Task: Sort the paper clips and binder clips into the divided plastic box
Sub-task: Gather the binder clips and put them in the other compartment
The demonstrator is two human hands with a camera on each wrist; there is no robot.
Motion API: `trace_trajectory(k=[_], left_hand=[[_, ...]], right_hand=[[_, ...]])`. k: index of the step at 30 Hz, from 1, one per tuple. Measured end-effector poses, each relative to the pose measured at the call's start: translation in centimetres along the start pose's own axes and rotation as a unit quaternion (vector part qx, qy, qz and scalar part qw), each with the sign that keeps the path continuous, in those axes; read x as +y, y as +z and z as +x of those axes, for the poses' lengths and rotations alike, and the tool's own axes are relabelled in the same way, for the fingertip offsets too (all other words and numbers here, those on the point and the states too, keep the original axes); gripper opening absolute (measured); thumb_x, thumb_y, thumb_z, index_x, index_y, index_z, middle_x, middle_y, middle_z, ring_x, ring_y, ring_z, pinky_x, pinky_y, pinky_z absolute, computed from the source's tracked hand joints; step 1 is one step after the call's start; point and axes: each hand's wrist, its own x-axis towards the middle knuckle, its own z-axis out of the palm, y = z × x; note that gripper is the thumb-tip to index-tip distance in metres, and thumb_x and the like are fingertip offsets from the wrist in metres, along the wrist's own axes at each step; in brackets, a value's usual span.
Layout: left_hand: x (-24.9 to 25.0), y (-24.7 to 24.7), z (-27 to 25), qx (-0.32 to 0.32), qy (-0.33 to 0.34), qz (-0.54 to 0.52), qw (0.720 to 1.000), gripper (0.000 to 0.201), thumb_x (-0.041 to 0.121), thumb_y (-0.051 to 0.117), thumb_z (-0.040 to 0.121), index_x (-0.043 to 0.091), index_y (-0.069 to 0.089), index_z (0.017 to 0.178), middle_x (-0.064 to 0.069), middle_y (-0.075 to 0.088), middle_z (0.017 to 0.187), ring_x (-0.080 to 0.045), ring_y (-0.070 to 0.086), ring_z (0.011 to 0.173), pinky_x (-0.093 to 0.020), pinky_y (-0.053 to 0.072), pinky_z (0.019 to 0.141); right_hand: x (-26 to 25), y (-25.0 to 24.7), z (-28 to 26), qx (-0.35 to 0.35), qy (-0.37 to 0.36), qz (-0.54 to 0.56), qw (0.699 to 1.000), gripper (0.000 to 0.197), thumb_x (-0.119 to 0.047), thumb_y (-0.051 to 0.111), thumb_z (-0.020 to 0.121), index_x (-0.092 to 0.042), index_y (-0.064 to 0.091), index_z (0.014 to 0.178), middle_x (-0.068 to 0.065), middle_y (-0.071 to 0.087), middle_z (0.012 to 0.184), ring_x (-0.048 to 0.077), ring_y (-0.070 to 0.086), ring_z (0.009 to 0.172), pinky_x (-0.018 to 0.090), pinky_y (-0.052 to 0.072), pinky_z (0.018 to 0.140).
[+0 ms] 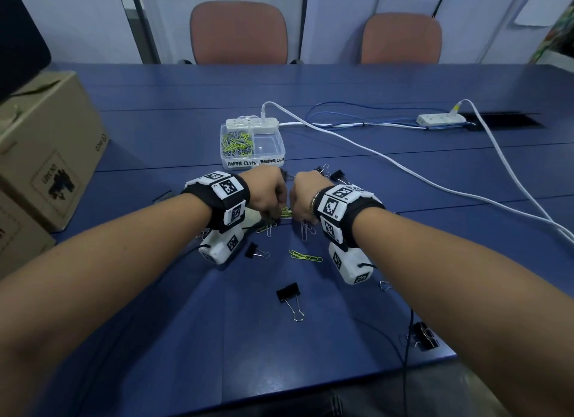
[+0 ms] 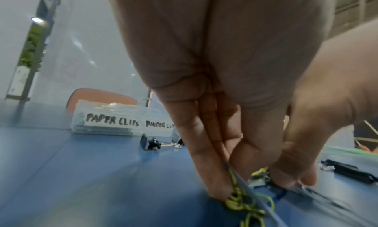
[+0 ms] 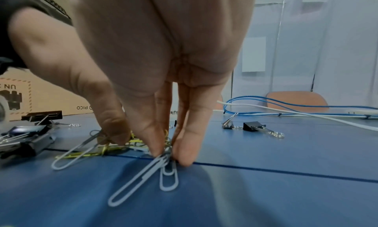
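Note:
The clear divided box stands mid-table, its left cell full of yellow and silver paper clips and its right cell empty; its labels read PAPER CLIPS and BINDER CLIPS. Just in front of it, my left hand pinches yellow-black paper clips against the table. Close beside it, my right hand pinches a bunch of silver paper clips between thumb and fingers. Loose yellow clips lie nearer me. Black binder clips lie scattered.
Cardboard boxes stand along the table's left side. A white power strip sits right behind the box, and white and blue cables run right to a second strip. Two chairs stand beyond the far edge.

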Motion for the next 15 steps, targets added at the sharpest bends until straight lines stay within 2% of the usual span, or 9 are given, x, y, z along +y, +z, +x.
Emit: trace_trajectory(k=[2,4,9,12,15], left_hand=[[-0.2,-0.2,-0.1,-0.004,-0.006,-0.037,0.999,0.021,0.006,0.086,0.066,0.02,0.071,0.063,0.007,0.07,0.063,-0.007,0.066,0.054,-0.014,0.048,0.051],[-0.3,-0.4,-0.3,-0.017,-0.017,-0.083,0.996,0.02,0.0,0.084,0.066,0.017,0.073,0.065,0.002,0.073,0.063,-0.009,0.069,0.052,-0.018,0.054,0.053],[-0.4,-1.3,-0.1,-0.02,-0.042,-0.146,0.988,0.016,-0.012,0.078,0.068,0.004,0.076,0.071,-0.014,0.075,0.071,-0.022,0.073,0.057,-0.029,0.061,0.057],[-0.9,-1.9,-0.1,-0.01,-0.055,-0.147,0.988,0.014,-0.011,0.077,0.068,0.002,0.077,0.073,-0.016,0.076,0.073,-0.027,0.074,0.063,-0.035,0.063,0.063],[-1.5,-2.3,-0.3,-0.002,-0.064,-0.148,0.987,0.016,-0.009,0.076,0.068,0.006,0.076,0.067,-0.013,0.076,0.071,-0.025,0.073,0.061,-0.032,0.062,0.063]], right_hand=[[0.3,0.2,0.3,-0.003,0.001,0.02,1.0,0.028,-0.001,0.071,0.07,-0.01,0.073,0.096,0.012,0.068,0.089,0.027,0.069,0.076,0.027,0.053,0.055],[0.7,0.4,0.6,-0.002,0.007,0.044,0.999,0.027,0.0,0.073,0.066,-0.012,0.076,0.091,0.012,0.073,0.09,0.027,0.073,0.078,0.032,0.061,0.065],[1.3,0.0,1.3,-0.002,0.017,0.094,0.995,0.018,0.003,0.073,0.06,-0.009,0.078,0.073,0.011,0.075,0.071,0.025,0.074,0.067,0.043,0.063,0.064],[1.9,-0.4,1.7,0.013,0.028,0.111,0.993,0.015,0.0,0.072,0.062,-0.005,0.077,0.074,0.013,0.075,0.074,0.027,0.075,0.068,0.043,0.063,0.067],[2.6,-0.5,1.8,0.02,0.032,0.114,0.993,0.019,0.001,0.07,0.058,-0.004,0.077,0.075,0.014,0.076,0.077,0.027,0.075,0.071,0.045,0.063,0.067]])
